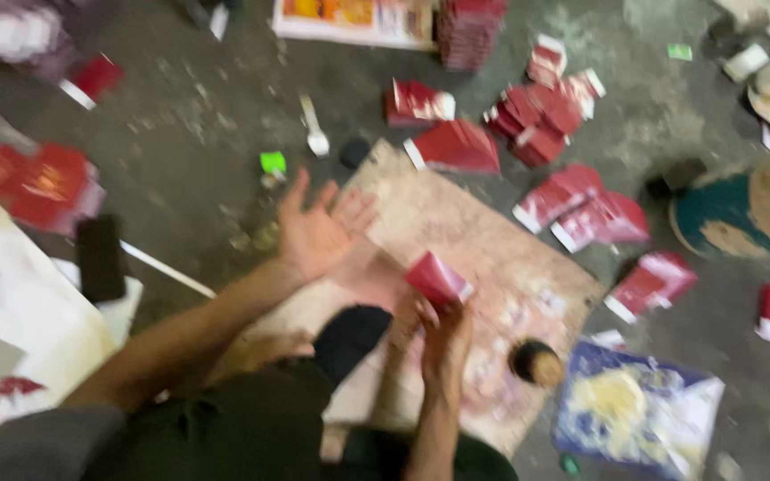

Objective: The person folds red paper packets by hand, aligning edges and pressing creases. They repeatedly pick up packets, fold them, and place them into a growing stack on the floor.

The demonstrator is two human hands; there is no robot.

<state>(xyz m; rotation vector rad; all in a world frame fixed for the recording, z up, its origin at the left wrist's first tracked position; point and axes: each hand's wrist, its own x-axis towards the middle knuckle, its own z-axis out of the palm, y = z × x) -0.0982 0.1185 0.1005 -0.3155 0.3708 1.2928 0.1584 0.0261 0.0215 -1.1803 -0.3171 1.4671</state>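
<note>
Red packet [437, 280]: small folded red paper piece with a white edge, blurred; I see it at about 6 o'clock of the view's centre, raised above the board.
Right hand [445, 343]: I read it as pinching the red packet from below, fingers pointing up, forearm rising from the bottom edge.
Left hand [315, 230]: released, palm up and fingers spread, holding nothing; it hovers over the board's 9 o'clock corner, arm stretched from lower left.
Board [456, 223]: worn pale wooden surface lying on the floor [180, 134], stained pink.
Red stacks [541, 111]: many like packets, loose and bundled, scattered from 12 to 3 o'clock of the board.
Round pot [536, 362]: dark-rimmed, on the board at 5 o'clock of the right hand, near it.
Blue sheet [634, 410]: crumpled, just beside the pot at 4 o'clock.
Dark phone [101, 258]: at 9 o'clock, well apart from the hands.
</note>
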